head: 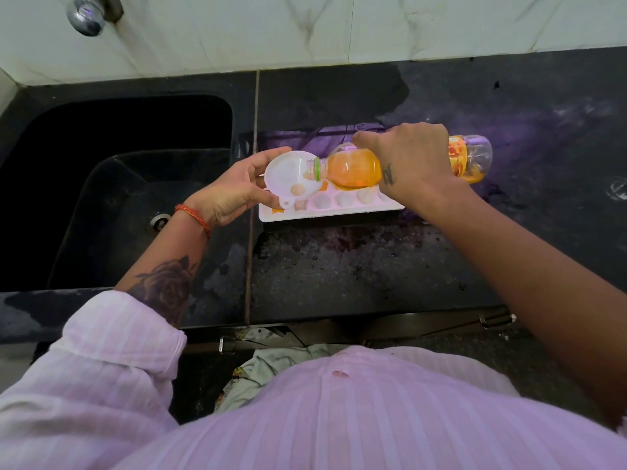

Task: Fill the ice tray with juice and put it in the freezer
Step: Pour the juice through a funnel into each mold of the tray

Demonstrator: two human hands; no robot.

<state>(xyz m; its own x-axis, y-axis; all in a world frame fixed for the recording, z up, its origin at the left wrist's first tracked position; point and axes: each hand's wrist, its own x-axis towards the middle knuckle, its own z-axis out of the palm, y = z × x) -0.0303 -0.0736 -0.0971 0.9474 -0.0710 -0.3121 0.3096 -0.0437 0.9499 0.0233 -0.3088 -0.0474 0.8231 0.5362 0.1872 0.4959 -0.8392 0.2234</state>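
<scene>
Your right hand (415, 164) is wrapped around the middle of one juice bottle (353, 171), fingers closed over it, holding it tipped almost flat with the open neck pointing left. Orange juice fills the neck end of the bottle, and the far end, past your knuckles, looks mostly clear.

Your left hand (237, 188) is half open, palm up, with thumb and fingers pinching the rim of one white funnel (288, 174). The bottle's mouth rests inside the funnel's bowl, and the funnel sits over the left end of the tray.

There is one white ice tray (339, 206), lying flat on the black counter (339, 266), just right of the sink (118, 184). Much of it is hidden under the bottle and funnel, so you cannot count all its cells. In the near row about four pale, empty-looking cells show, and a little orange shows in two spots near the funnel.

One orange thread band (193, 215) circles your left wrist. One metal tap (86, 15) juts from the tiled wall above the sink.
</scene>
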